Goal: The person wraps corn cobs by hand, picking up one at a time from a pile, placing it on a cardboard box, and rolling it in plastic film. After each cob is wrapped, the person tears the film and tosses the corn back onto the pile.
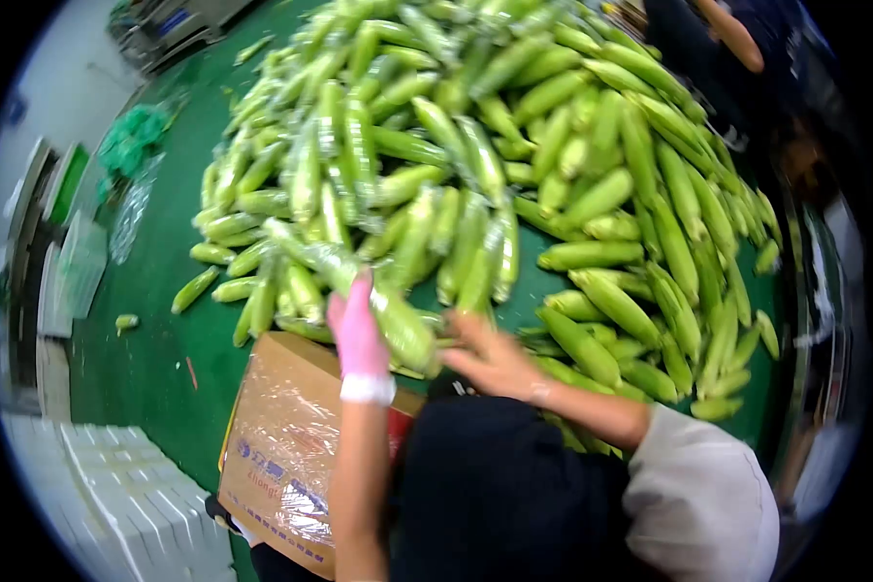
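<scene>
My left hand point(359, 330), in a pink glove with a white cuff, is closed around the side of a plastic-wrapped corn pack point(401, 328). My right hand point(490, 354) is bare and blurred, its fingers apart, just right of the pack's lower end. Beyond my hands lies a large heap of green corn ears. Those at the left and middle are wrapped in clear film point(306, 175). Unwrapped ears point(592, 252) in their husks lie to the right.
A cardboard box point(281, 456) with film over it stands below my left hand. White foam boxes point(131, 495) are stacked at lower left. Green netting point(131, 141) lies at the left on the green surface point(155, 359). Another person's arm point(732, 34) shows at upper right.
</scene>
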`<state>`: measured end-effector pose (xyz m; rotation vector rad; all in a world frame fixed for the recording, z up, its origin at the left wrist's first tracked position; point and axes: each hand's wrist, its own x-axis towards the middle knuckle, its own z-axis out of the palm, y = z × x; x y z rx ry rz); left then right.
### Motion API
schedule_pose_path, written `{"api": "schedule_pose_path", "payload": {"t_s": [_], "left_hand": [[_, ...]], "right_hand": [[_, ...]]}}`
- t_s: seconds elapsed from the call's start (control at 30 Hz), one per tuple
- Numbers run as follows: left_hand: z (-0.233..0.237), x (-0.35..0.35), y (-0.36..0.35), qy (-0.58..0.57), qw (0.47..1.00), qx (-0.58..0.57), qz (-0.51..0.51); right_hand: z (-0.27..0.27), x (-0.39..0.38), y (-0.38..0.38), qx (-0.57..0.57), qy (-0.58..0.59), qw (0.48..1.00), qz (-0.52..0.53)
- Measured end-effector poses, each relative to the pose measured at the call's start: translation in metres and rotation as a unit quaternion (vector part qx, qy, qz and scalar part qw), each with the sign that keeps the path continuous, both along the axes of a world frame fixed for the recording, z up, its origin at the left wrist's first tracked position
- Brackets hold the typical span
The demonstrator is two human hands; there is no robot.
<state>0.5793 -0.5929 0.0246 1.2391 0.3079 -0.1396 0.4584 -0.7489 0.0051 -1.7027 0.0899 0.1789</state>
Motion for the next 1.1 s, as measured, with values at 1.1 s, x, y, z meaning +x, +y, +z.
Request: {"api": "schedule_pose_path", "payload": {"t_s": [1.1], "left_hand": [[0.029,-0.375,0.228,-0.085,0.892,-0.313,0.314]], "right_hand": [[0.034,0.004,0.203,-0.229,-0.374,0.625,0.646]]}}
